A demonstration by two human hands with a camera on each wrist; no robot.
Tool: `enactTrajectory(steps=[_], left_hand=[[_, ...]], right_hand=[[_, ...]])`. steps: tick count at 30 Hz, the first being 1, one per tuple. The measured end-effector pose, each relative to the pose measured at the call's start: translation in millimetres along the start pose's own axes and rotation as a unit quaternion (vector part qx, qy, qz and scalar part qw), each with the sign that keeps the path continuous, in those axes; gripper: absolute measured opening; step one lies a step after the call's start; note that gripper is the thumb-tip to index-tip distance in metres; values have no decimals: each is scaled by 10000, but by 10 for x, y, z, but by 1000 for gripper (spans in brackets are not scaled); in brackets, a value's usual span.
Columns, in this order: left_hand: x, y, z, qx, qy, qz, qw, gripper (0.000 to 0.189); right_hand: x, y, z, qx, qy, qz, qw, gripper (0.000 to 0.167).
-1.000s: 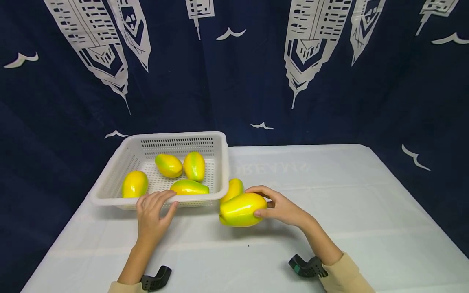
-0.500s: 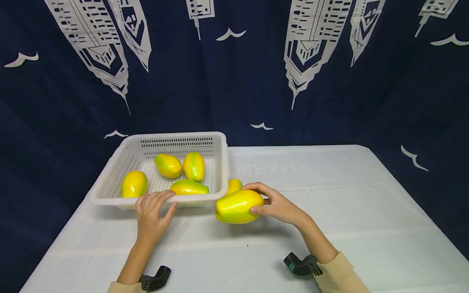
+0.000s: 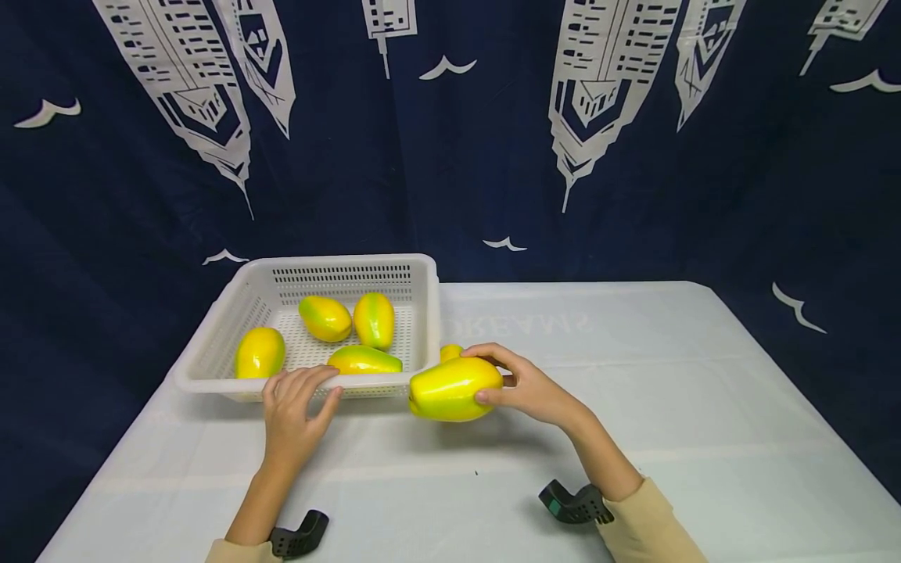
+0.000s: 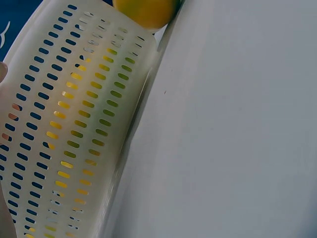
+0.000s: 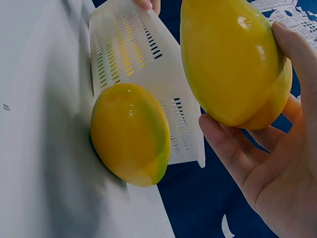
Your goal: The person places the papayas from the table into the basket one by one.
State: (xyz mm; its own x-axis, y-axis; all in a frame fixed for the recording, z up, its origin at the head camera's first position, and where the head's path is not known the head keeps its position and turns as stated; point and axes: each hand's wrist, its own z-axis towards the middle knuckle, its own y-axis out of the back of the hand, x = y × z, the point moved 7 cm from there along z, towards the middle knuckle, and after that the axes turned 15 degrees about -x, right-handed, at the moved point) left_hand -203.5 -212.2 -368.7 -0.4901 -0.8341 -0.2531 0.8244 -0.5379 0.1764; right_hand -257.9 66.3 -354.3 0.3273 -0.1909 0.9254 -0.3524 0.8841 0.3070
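Observation:
My right hand [image 3: 529, 389] grips a glossy yellow mango [image 3: 450, 391], thumb in front and fingers behind; it is above the table just right of the basket's front corner. A second mango [image 5: 130, 134] lies on the table beside the basket, mostly hidden behind the held one in the head view. My left hand [image 3: 296, 418] holds the front rim of the white slotted plastic basket [image 3: 211, 386], fingers hooked over the edge and thumb outside. Several yellow-green mangoes lie inside, among them one mango [image 3: 260, 353] at the left and another mango [image 3: 374, 320] toward the back.
A white cloth covers the table [image 3: 669, 391], and the basket stands on its back left part. Behind hangs a dark blue curtain [image 3: 464, 172] with white building and bird prints. Each wrist wears a black band, such as the right wristband [image 3: 573, 503].
My right hand has moved a little left and up with the mango, closer to the basket's corner, covering more of the mango behind it. My left hand has stayed on the rim.

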Motion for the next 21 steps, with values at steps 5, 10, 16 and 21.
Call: enactTrajectory(steps=[5,10,16,21], left_hand=[[-3,0,2,4,0,-4,10000,41],[-4,-1,3,17,1,1,10000,42],[6,-2,-1,19,23,-7,10000,42],[11,-2,-8,12,26,-1,10000,42]], right_hand=[[13,-17,35,-21,46,-11,10000,46],[37,-31,70,-61,149,-52,9999,45],[51,-46,104,-85,139,-52,9999,45],[54,-60,126,-132,100,-40,9999,45]])
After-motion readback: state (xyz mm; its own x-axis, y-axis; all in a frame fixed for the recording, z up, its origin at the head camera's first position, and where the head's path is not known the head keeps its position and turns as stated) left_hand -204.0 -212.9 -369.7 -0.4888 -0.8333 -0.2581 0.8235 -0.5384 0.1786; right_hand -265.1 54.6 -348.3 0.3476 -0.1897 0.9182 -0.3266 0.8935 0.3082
